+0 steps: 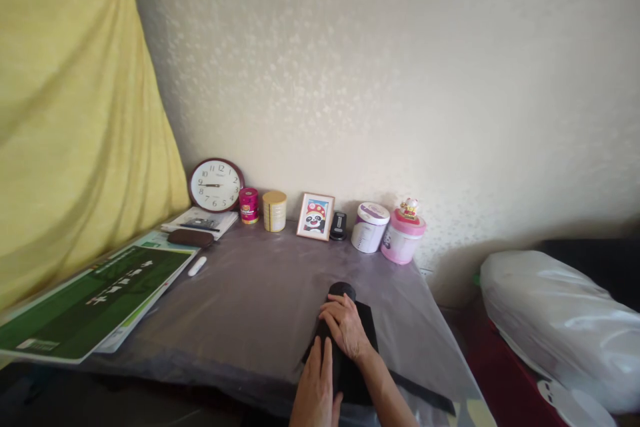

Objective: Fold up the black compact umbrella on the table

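Observation:
Near the front edge of the table, a long black cylindrical object (342,289) with a rounded far end lies on black fabric (369,327). I cannot make out exactly what the object is. My right hand (345,325) lies across its upper part, fingers curved over it and pointing left. Closer to me, my left hand (315,377) rests along its left side with fingers stretched forward and the thumb apart. A black strap (423,392) runs from the fabric toward the right front corner. Both hands cover much of the object.
Along the wall stand a clock (217,185), a pink tin (249,205), a yellow tin (275,211), a framed panda picture (315,216), a white tub (370,228) and a pink tub (403,237). Green board (110,300) overhangs the left edge. A plastic-wrapped bundle (555,307) sits right.

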A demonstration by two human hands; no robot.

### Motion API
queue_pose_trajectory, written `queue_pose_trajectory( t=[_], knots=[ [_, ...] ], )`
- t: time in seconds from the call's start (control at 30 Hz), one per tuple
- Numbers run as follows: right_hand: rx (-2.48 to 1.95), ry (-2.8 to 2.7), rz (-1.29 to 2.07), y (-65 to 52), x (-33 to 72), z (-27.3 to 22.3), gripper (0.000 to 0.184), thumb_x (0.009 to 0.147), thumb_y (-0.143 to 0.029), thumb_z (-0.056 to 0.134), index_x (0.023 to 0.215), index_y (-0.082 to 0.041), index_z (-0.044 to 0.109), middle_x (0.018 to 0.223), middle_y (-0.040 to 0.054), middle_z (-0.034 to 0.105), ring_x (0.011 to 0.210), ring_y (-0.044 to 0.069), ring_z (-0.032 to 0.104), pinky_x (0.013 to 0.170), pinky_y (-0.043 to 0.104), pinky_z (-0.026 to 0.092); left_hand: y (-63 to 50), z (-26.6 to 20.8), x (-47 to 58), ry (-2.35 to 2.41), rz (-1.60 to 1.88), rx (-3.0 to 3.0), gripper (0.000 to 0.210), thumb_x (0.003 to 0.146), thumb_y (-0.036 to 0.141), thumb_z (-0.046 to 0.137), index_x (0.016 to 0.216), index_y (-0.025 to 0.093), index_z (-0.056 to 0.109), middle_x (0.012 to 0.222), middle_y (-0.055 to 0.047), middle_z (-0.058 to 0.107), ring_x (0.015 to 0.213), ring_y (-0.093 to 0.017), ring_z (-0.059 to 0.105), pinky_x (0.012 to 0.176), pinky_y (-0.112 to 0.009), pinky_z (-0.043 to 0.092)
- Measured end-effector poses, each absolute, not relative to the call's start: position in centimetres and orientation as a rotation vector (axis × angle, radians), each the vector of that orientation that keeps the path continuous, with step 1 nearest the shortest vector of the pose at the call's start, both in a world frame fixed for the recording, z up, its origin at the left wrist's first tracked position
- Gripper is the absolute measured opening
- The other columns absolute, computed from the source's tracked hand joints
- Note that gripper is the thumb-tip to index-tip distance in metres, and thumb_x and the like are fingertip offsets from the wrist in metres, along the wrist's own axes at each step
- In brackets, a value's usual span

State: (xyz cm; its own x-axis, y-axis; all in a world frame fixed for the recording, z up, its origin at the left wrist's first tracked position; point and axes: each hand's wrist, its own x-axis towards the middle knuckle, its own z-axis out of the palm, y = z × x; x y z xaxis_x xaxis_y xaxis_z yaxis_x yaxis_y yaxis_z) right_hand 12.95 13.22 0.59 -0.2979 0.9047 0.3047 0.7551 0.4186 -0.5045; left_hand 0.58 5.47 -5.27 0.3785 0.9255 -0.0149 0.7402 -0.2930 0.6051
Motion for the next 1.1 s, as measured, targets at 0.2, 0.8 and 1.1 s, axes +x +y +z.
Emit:
queue_pose_trajectory(
  t=[0.2,0.8,1.1],
  knots=[
    [-1.548,-1.966,0.320,18.2,14.2,0.2,0.028,0.086,-0.024,0.042,0.084,-0.023,0.069,0.105,0.0017,0.068,0.114,0.017,0.050,0.103,0.035,0.027,5.1,-3.5,0.3,1.449,0.407,2.074,0.078,0.070,0.018,0.044,0.140,0.009,0.010,0.148,-0.013,0.010,0.135,-0.025,0.018,0.109,-0.039,0.022],
    [-1.890,-1.352,0.559,8.7,20.0,-1.6,0.046,0.076,-0.052,0.038,0.091,-0.017,0.064,0.076,0.0062,0.068,0.068,0.022,0.064,0.061,0.030,0.047,3.6,-0.8,-0.2,1.481,0.412,2.064,0.090,0.063,0.003,0.046,0.141,0.012,0.003,0.150,-0.011,0.008,0.137,-0.022,0.014,0.109,-0.033,0.021],
    [-1.893,-1.371,0.519,9.3,18.0,-1.6,0.041,0.073,-0.040,0.048,0.099,-0.012,0.061,0.081,0.0112,0.070,0.082,0.025,0.065,0.073,0.032,0.047,3.8,-1.4,0.3,1.499,0.450,2.052,0.091,0.059,-0.007,0.040,0.140,0.011,0.004,0.149,-0.015,0.009,0.136,-0.019,0.015,0.110,-0.030,0.019]
  ],
)
